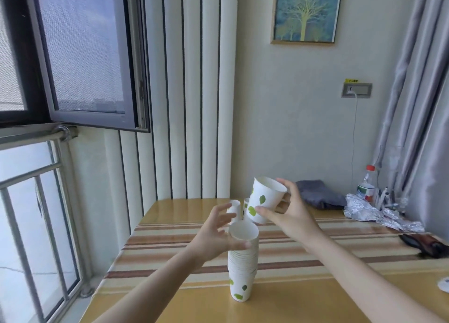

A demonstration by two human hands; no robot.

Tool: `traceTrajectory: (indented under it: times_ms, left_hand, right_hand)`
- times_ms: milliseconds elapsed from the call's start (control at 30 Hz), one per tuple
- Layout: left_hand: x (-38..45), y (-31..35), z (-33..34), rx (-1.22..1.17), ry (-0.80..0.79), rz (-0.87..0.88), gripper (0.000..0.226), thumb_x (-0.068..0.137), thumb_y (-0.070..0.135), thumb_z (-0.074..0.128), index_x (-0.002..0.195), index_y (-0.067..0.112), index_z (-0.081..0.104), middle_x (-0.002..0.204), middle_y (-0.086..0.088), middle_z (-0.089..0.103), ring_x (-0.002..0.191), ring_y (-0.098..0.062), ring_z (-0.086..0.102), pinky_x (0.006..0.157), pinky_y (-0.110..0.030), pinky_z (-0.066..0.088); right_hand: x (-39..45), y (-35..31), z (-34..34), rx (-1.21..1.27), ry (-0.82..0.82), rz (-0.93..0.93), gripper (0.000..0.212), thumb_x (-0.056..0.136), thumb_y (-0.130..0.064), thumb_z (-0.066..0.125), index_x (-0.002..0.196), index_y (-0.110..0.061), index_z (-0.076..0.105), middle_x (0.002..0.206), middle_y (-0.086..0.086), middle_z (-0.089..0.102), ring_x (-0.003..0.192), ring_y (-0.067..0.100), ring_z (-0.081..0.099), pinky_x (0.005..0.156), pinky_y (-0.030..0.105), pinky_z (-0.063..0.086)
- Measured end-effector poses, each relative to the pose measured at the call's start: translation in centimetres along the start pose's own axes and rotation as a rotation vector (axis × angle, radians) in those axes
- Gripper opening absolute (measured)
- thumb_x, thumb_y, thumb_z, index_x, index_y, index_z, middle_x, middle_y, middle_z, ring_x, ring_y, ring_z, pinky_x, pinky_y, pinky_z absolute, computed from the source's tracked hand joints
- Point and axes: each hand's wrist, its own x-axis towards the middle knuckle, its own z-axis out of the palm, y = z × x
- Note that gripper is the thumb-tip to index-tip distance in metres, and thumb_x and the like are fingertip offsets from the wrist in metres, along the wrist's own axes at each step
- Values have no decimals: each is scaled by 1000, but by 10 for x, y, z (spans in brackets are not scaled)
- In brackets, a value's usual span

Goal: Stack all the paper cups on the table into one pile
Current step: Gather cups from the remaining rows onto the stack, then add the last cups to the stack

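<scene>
A tall pile of white paper cups with green leaf prints [242, 269] stands upright on the striped table [315, 274]. My left hand [218, 233] touches the pile's top rim with thumb and spread fingers. My right hand [289, 216] holds a single leaf-print cup [263, 199] tilted in the air just above and behind the pile. Two more white cups [233, 208] stand farther back on the table, partly hidden by the held cup and my left fingers.
Grey cloth [318, 194], crumpled foil [374, 213], a red-capped bottle [366, 184] and pens sit at the back right. A dark object [422, 245] lies at the right edge. An open window [85, 55] and railing are on the left.
</scene>
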Motion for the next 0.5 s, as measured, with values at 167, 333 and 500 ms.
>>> traceTrajectory:
  times_ms: [167, 333, 500]
  left_hand:
    - [-1, -3, -28, -83, 80, -45, 83, 63, 58, 79, 135, 35, 44, 136, 9, 55, 125, -7, 51, 105, -33, 41]
    - [28, -19, -47, -188, 157, -120, 53, 80, 64, 59, 123, 33, 51, 133, 6, 58, 131, -14, 48, 117, -43, 32]
    - [68, -38, -47, -240, 184, -172, 40, 93, 51, 50, 124, 26, 52, 132, 3, 59, 129, -16, 49, 114, -43, 35]
  right_hand:
    - [-6, 26, 16, -93, -116, 4, 82, 59, -33, 86, 123, -43, 37, 130, -4, 53, 115, 12, 56, 92, 29, 50]
    - [-2, 43, 13, -114, -227, 60, 88, 56, -39, 88, 128, -43, 37, 132, -10, 55, 119, 6, 54, 96, 30, 49]
    - [18, 54, 2, -43, -278, 85, 77, 64, -59, 72, 131, -41, 39, 136, -12, 51, 128, 0, 45, 103, 32, 41]
